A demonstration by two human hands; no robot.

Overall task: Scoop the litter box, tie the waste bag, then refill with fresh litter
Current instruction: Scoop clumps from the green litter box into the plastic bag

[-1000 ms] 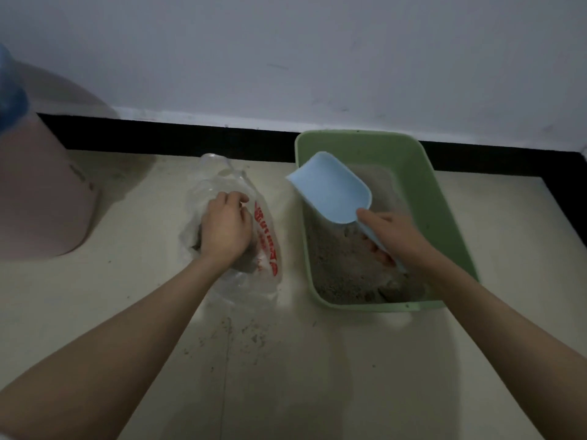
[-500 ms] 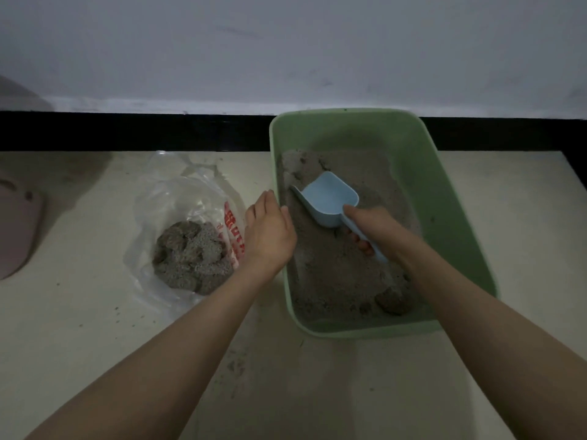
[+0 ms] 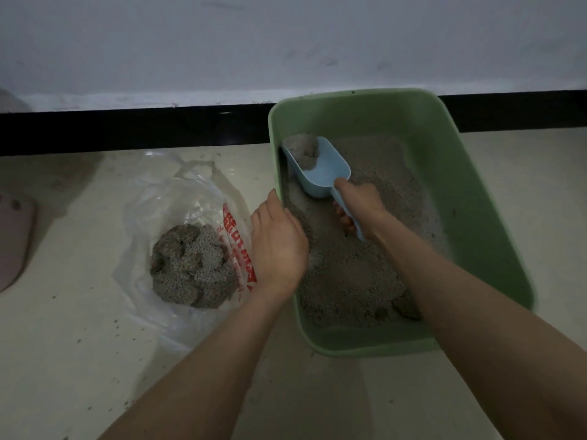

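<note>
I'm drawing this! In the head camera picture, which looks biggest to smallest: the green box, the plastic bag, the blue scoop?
1. Green box, clearly the largest.
2. Plastic bag, a bit smaller; its clear edges are hard to trace.
3. Blue scoop, the smallest by far.

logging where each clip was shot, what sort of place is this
Most likely a floor corner in a home, by a wall. A pale tiled floor meets a white wall with a black skirting strip, and a green litter box sits on the floor beside a clear waste bag.
</note>
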